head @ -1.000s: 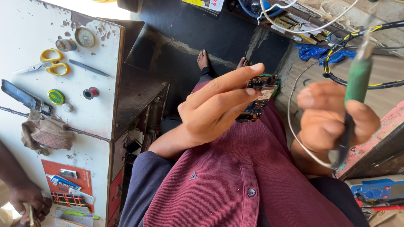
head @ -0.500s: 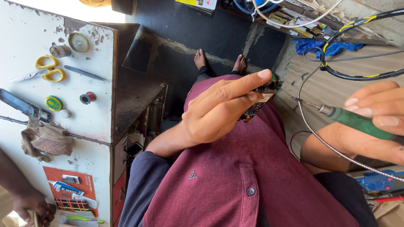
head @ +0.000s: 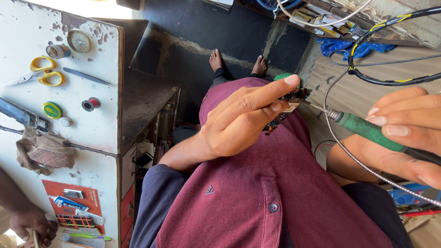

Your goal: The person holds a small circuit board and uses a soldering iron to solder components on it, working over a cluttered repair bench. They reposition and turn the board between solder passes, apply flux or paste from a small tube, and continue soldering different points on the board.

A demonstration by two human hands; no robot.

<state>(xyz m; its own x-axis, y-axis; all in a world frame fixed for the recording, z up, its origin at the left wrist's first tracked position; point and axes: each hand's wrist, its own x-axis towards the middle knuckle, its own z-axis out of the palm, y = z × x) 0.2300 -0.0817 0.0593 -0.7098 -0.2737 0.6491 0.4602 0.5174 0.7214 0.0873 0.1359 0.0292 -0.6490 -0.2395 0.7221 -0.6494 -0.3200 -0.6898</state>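
Observation:
My left hand (head: 241,117) pinches a small dark circuit board (head: 285,110) above my lap, index finger stretched along its top. My right hand (head: 404,133) grips a soldering iron with a green handle (head: 367,129). Its thin metal tip points left and touches the board's right edge. A thin silver wire (head: 363,167) curves down beneath the iron. I wear a maroon shirt (head: 257,193), and my bare feet (head: 236,64) show on the dark floor beyond.
A worn white workbench (head: 98,133) stands at left with yellow scissors (head: 43,72), a green tape roll (head: 52,110), a rag (head: 43,151) and a red card of small tools (head: 73,209). Another person's hand (head: 27,222) rests at bottom left. Black cables (head: 390,80) loop at upper right.
My right hand swung the soldering iron from upright to level, then brought its tip leftward onto the board. My left hand kept holding the board in place.

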